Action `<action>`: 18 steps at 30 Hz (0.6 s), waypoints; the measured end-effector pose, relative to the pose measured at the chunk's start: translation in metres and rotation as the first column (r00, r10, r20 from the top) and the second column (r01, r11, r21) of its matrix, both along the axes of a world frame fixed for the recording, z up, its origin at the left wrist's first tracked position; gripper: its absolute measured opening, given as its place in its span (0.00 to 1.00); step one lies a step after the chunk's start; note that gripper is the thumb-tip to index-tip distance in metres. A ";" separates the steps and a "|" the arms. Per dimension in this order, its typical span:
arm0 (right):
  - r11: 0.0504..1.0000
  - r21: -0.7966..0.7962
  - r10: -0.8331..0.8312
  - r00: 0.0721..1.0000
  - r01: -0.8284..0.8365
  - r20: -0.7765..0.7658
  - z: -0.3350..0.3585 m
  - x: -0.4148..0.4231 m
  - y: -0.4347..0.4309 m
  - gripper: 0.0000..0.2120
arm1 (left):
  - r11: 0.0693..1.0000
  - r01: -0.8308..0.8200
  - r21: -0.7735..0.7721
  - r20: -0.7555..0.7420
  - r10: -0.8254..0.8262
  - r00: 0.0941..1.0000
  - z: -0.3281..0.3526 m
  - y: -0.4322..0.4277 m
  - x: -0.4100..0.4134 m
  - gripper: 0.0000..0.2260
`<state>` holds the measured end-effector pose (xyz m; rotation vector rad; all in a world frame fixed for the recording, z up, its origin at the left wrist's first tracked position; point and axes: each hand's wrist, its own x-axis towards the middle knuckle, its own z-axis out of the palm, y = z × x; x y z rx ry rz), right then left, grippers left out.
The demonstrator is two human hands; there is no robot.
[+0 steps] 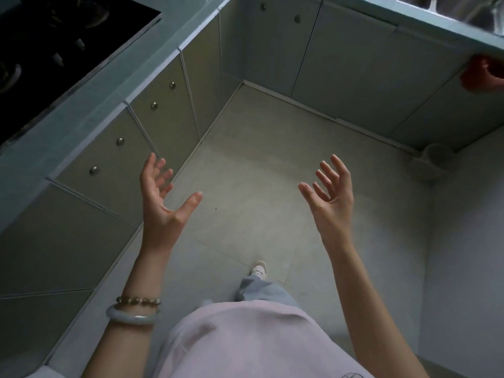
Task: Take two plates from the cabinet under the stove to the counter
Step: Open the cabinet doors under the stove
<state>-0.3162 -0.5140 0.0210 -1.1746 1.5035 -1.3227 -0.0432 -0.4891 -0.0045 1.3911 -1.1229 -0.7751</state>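
A pale tiled floor (259,159) fills the middle of the view, and one foot in a white shoe (259,270) stands on it below a grey trouser leg (261,290). At the top right there is a metal sink (463,6), and a red object (480,73) hangs just under that edge; what it is cannot be told. A round white container (433,162) stands on the floor in the right corner, next to a white wall (469,241).

Stove (54,36) on the counter (81,105) at left, cabinet doors (114,156) below it, sink (463,9) far right
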 end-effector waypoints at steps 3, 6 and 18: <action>1.000 -0.003 0.007 1.000 -0.007 0.001 0.001 -0.030 -0.031 0.34 | 1.000 -0.017 -0.013 -0.008 0.017 1.000 0.002 -0.032 -0.034 0.39; 1.000 0.000 0.019 1.000 -0.019 -0.001 0.000 -0.055 -0.057 0.34 | 1.000 0.000 -0.013 -0.005 0.000 1.000 0.001 -0.059 -0.061 0.40; 0.999 0.023 -0.028 1.000 0.028 0.000 -0.011 -0.108 -0.141 0.34 | 1.000 0.030 0.003 0.023 -0.030 0.999 -0.011 -0.159 -0.111 0.40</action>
